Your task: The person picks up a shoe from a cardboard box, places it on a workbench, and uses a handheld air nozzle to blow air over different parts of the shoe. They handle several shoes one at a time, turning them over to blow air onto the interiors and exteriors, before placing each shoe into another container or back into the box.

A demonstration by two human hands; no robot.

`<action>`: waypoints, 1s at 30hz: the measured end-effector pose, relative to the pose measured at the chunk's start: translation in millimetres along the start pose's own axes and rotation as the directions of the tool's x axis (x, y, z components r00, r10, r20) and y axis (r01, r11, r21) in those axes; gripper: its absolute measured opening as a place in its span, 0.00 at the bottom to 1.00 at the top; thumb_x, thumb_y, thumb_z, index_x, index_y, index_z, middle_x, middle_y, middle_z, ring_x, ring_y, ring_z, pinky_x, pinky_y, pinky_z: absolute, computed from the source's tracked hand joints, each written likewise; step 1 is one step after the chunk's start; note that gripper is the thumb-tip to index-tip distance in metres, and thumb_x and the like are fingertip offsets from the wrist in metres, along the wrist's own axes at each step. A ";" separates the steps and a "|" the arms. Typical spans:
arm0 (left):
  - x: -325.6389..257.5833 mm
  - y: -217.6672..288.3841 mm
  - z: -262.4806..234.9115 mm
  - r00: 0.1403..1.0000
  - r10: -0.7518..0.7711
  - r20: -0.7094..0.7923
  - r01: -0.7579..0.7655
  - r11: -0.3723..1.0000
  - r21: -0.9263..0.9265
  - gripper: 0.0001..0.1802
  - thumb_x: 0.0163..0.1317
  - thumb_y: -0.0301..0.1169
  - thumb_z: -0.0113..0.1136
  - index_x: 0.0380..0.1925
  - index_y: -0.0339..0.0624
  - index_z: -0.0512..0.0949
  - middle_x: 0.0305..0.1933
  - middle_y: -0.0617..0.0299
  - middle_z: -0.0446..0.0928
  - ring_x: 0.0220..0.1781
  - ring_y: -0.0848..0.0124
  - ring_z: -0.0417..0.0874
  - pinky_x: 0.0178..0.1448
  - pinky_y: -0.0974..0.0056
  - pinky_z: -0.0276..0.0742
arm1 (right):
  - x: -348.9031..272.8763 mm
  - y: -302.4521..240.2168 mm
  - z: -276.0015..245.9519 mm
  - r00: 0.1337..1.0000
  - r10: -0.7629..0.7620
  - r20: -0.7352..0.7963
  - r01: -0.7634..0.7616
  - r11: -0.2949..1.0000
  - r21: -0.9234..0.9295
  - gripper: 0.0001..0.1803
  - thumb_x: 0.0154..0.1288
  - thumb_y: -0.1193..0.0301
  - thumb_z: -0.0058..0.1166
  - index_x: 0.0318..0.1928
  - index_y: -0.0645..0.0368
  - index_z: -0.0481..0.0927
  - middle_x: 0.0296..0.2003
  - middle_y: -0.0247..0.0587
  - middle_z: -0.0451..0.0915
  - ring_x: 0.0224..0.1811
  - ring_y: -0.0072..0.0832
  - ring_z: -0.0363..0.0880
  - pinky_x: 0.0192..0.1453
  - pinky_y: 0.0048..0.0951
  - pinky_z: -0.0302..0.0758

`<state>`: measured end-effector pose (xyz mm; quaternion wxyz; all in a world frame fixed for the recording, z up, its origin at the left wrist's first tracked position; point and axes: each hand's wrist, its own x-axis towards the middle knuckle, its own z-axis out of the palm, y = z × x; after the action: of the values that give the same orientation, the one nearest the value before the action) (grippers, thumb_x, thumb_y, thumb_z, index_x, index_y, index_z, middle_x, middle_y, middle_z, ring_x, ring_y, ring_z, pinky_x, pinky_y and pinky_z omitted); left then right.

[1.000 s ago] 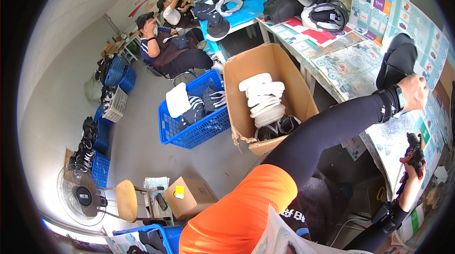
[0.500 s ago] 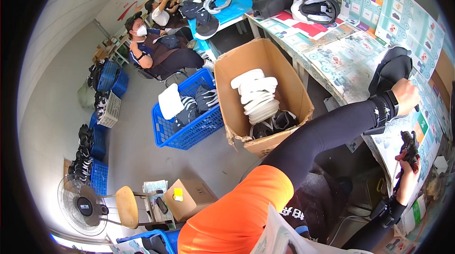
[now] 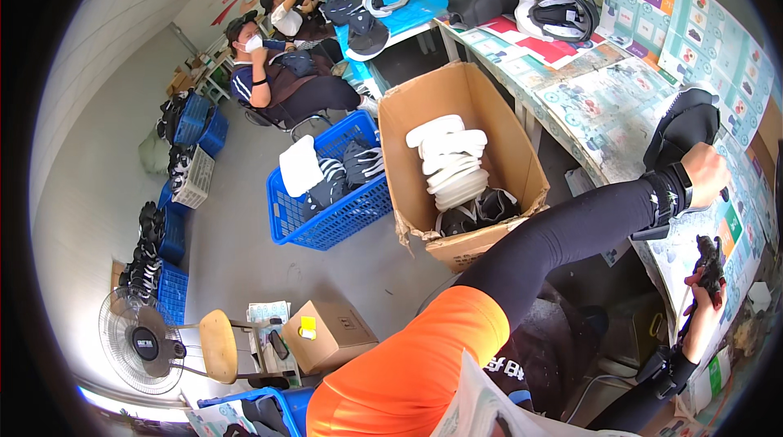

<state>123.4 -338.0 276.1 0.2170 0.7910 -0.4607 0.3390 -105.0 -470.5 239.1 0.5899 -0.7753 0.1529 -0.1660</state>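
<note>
My left hand (image 3: 705, 174) is closed at the right side of the worktable (image 3: 587, 98), with a small dark end of something poking out beside the fingers. What it holds is mostly hidden. Just beyond it, against the hand, stands a black curved padded piece (image 3: 685, 127). Nearer to me, over the table's edge, my right hand (image 3: 706, 298) is wrapped round a black, grimy hand tool (image 3: 710, 261), whose exact kind I cannot make out. Both forearms are in dark sleeves with black bands at the wrists.
A large cardboard box (image 3: 534, 151) holds white pads (image 3: 453, 172) and black pieces. Beside it stands a blue basket (image 3: 334, 229) of dark caps. A co-worker (image 3: 285, 86) sits beyond. A fan (image 3: 147, 343) and a small carton (image 3: 334, 339) stand at lower left.
The whole view has shifted slightly, so most things sit a little further right. The co-worker's hand has come up to the mask. Both my hands keep nearly the same pose.
</note>
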 end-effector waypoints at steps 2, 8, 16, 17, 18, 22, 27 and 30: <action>-0.6 -0.4 0.8 1.000 0.003 0.004 -0.003 1.000 0.012 0.09 0.50 0.38 0.71 0.24 0.45 0.87 0.28 0.55 0.85 0.33 0.57 0.89 0.38 0.52 0.82 | -1.0 5.2 -2.2 0.998 -0.009 -0.062 0.009 1.000 0.008 0.13 0.63 0.76 0.54 0.47 0.58 0.83 0.40 0.32 0.88 0.24 0.13 0.70 0.24 0.19 0.60; 0.0 -0.3 0.1 1.000 0.008 -0.004 -0.008 1.000 0.011 0.10 0.51 0.39 0.72 0.25 0.46 0.87 0.28 0.56 0.85 0.33 0.57 0.88 0.38 0.52 0.82 | -6.2 2.1 -9.1 0.998 -0.021 -0.062 0.020 1.000 -0.012 0.13 0.63 0.76 0.54 0.47 0.57 0.83 0.40 0.32 0.88 0.23 0.13 0.69 0.23 0.18 0.59; 1.3 0.9 2.0 1.000 0.009 -0.001 -0.009 1.000 0.020 0.10 0.50 0.40 0.73 0.25 0.46 0.87 0.28 0.57 0.85 0.33 0.57 0.88 0.39 0.52 0.82 | -6.0 2.1 -7.2 0.998 -0.017 -0.054 0.016 1.000 -0.020 0.13 0.62 0.76 0.54 0.47 0.58 0.83 0.40 0.33 0.87 0.25 0.14 0.71 0.23 0.18 0.60; 1.6 0.7 1.8 1.000 0.007 -0.002 -0.007 1.000 0.024 0.10 0.50 0.40 0.73 0.25 0.46 0.87 0.28 0.57 0.85 0.33 0.57 0.88 0.39 0.52 0.82 | -6.3 2.3 -7.7 0.999 -0.013 -0.048 0.012 1.000 -0.026 0.13 0.62 0.76 0.54 0.47 0.58 0.83 0.39 0.33 0.87 0.25 0.14 0.71 0.23 0.18 0.60; 1.9 0.4 1.3 1.000 0.000 0.017 0.000 1.000 0.024 0.10 0.50 0.40 0.73 0.25 0.46 0.87 0.28 0.56 0.85 0.34 0.57 0.88 0.39 0.53 0.82 | -6.1 2.9 -7.1 0.999 -0.015 -0.043 0.014 1.000 -0.025 0.13 0.62 0.76 0.54 0.47 0.58 0.83 0.39 0.33 0.87 0.25 0.14 0.71 0.23 0.18 0.60; 0.8 -2.0 -1.7 0.999 -0.008 0.036 0.007 1.000 0.026 0.11 0.51 0.40 0.73 0.26 0.46 0.87 0.29 0.56 0.86 0.34 0.58 0.89 0.39 0.53 0.82 | -4.4 5.5 -5.8 0.999 -0.027 -0.033 0.026 0.999 -0.023 0.13 0.62 0.76 0.53 0.47 0.59 0.83 0.39 0.33 0.87 0.26 0.14 0.73 0.23 0.18 0.60; -0.9 -4.6 -9.7 0.999 -0.015 0.036 0.014 0.999 0.036 0.11 0.51 0.40 0.73 0.27 0.46 0.88 0.29 0.57 0.86 0.34 0.58 0.89 0.39 0.53 0.82 | -3.0 2.1 -0.6 0.999 -0.029 -0.022 0.029 1.000 0.006 0.13 0.62 0.76 0.53 0.48 0.59 0.82 0.40 0.33 0.87 0.28 0.14 0.74 0.24 0.18 0.60; 3.9 4.0 -9.5 1.000 0.007 0.011 -0.007 1.000 0.015 0.10 0.50 0.40 0.72 0.26 0.46 0.88 0.29 0.56 0.86 0.34 0.57 0.89 0.39 0.53 0.82 | -9.1 -2.0 -8.6 0.999 -0.018 -0.045 0.017 1.000 -0.024 0.14 0.62 0.76 0.53 0.48 0.58 0.82 0.40 0.32 0.87 0.29 0.14 0.75 0.24 0.19 0.61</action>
<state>118.0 -336.0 285.5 0.2073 0.7929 -0.4621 0.3390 -116.8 -473.5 242.4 0.5756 -0.7796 0.1615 -0.1866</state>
